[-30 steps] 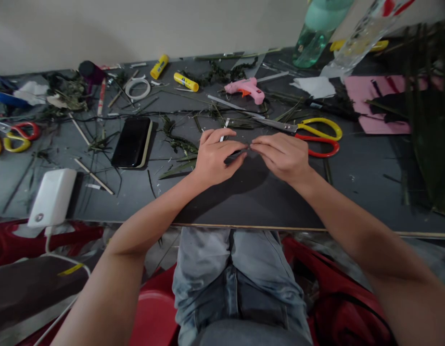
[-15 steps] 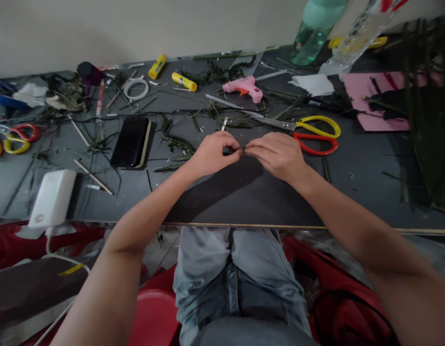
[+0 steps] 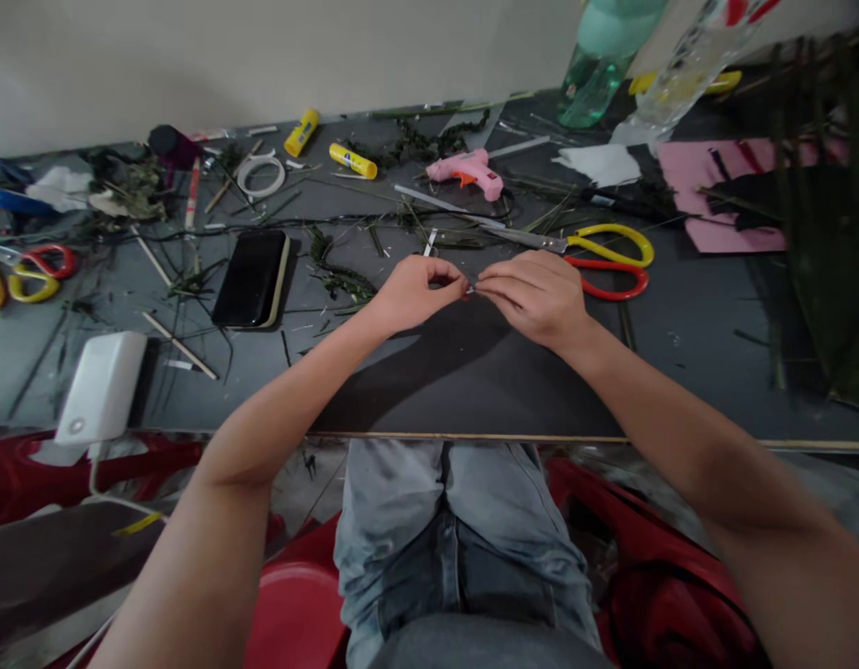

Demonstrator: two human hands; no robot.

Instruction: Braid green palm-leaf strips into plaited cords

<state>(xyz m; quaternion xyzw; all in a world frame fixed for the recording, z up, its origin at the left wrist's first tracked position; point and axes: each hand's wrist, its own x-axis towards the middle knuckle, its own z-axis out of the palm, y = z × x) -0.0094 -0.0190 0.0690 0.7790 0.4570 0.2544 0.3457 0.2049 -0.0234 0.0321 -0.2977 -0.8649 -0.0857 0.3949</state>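
Note:
My left hand [image 3: 416,291] and my right hand [image 3: 533,295] meet fingertip to fingertip over the dark tabletop [image 3: 471,381]. Both are closed in a pinch on a small thin piece [image 3: 470,289] between them, too small to name. Yellow-and-red scissors [image 3: 596,257] lie just beyond my right hand. A black phone [image 3: 252,278] lies to the left of my left hand. Green leaf scraps [image 3: 338,275] are scattered near it.
A pink glue gun [image 3: 469,172], two yellow glue sticks [image 3: 354,160], a tape ring [image 3: 262,173] and sticks lie further back. A white power bank [image 3: 101,387] sits at the left edge. Pink paper [image 3: 714,190], palm leaves [image 3: 829,242] and bottles [image 3: 600,65] stand at the right.
My left hand's fingers have curled from lying over the piece into a tight pinch. Both hands have drawn slightly together; the view shifted a little.

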